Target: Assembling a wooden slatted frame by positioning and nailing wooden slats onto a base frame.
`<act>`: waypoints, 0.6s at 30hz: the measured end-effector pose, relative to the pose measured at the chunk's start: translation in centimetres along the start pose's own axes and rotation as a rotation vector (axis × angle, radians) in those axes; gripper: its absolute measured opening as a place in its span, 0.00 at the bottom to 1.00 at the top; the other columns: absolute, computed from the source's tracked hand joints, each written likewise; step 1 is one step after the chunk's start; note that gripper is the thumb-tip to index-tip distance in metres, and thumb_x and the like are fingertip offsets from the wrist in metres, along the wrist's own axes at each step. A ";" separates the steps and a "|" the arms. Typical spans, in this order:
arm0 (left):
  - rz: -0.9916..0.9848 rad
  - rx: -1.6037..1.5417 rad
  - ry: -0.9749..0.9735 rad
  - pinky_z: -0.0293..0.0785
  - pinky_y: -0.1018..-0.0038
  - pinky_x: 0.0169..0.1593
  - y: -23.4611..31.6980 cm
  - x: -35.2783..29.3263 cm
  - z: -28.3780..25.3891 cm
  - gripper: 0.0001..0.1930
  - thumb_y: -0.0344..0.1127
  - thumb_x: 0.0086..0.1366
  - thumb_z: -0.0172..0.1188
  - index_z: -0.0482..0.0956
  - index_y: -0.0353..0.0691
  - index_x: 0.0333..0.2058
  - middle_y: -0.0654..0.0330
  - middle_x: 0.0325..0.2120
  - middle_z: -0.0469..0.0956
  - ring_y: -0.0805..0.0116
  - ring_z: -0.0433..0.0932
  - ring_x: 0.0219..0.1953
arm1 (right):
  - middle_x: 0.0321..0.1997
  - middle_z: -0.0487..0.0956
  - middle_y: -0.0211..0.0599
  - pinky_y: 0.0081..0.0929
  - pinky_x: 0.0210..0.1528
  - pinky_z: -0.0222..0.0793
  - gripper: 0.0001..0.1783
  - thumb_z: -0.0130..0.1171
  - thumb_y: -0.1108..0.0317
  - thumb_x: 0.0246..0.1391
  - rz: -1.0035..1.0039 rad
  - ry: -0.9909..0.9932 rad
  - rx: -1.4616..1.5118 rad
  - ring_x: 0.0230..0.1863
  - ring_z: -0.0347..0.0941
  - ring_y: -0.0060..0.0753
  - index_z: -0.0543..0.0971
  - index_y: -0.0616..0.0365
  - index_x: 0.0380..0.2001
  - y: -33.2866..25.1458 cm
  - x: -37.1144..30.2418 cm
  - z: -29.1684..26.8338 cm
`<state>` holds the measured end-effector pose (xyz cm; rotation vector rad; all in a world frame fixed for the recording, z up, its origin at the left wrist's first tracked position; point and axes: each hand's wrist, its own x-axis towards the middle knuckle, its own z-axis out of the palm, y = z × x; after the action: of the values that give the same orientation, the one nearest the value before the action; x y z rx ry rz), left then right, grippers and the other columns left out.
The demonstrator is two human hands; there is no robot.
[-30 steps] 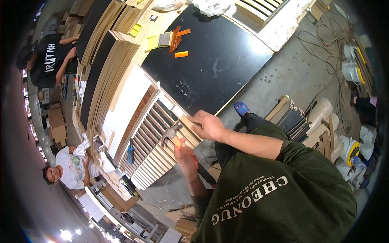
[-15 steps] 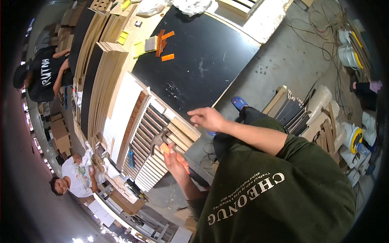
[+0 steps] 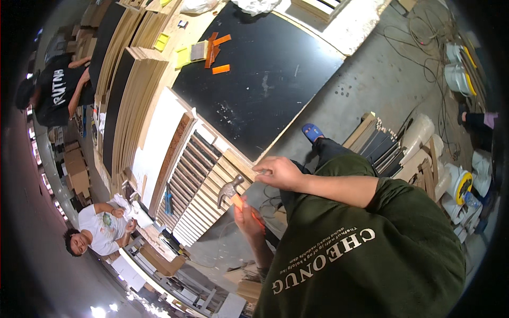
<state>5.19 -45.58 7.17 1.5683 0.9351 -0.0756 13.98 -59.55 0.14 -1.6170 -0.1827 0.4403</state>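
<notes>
My left hand (image 3: 249, 220) is closed round the orange handle of a claw hammer (image 3: 231, 192), whose metal head is above the pale end slats. My right hand (image 3: 281, 173) has its thumb and fingers pinched together at the near corner of a slatted wooden frame (image 3: 204, 183). Something small and greyish may be between those fingertips, too small to name. The frame, with dark slats and pale wood strips, lies beside a large black panel (image 3: 254, 79). A blue-handled tool (image 3: 168, 200) rests on the slats.
Tall stacks of boards (image 3: 135, 100) stand at the left. Orange strips (image 3: 221, 69) and a yellow holder (image 3: 183, 55) lie at the far side. One person in white (image 3: 103, 228) and another in black (image 3: 58, 90) are at left. Cables (image 3: 424, 47) and buckets (image 3: 458, 183) are on the floor at right.
My right hand has come down to the frame's corner, and its fingers have closed into a pinch. The hammer in my left hand has moved right, closer to that corner.
</notes>
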 end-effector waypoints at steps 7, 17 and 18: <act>0.033 -0.051 -0.053 0.56 0.84 0.13 -1.3 -1.3 0.5 0.13 0.37 0.67 0.45 0.68 0.33 0.45 0.65 0.12 0.63 0.80 0.58 0.09 | 0.34 0.80 0.42 0.23 0.35 0.72 0.13 0.63 0.65 0.46 0.255 0.034 0.099 0.31 0.78 0.29 0.81 0.60 0.35 -1.1 0.6 0.7; -0.060 -0.162 0.039 0.56 0.84 0.12 -1.3 -2.2 1.1 0.11 0.34 0.68 0.43 0.67 0.36 0.45 0.66 0.12 0.62 0.82 0.58 0.08 | 0.27 0.80 0.31 0.17 0.30 0.68 0.09 0.63 0.68 0.49 0.255 0.063 -0.011 0.28 0.71 0.14 0.82 0.63 0.31 -0.8 0.1 1.7; -0.067 -0.218 -0.025 0.56 0.85 0.12 -1.8 -2.0 1.4 0.11 0.34 0.68 0.44 0.67 0.37 0.45 0.67 0.12 0.63 0.83 0.58 0.09 | 0.26 0.79 0.29 0.17 0.29 0.66 0.08 0.63 0.68 0.49 0.255 0.080 -0.087 0.26 0.70 0.14 0.82 0.63 0.30 -1.3 0.2 1.6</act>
<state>3.40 -47.93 6.46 1.3326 0.9436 -0.0385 13.73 -57.90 1.36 -1.7485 0.0671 0.5675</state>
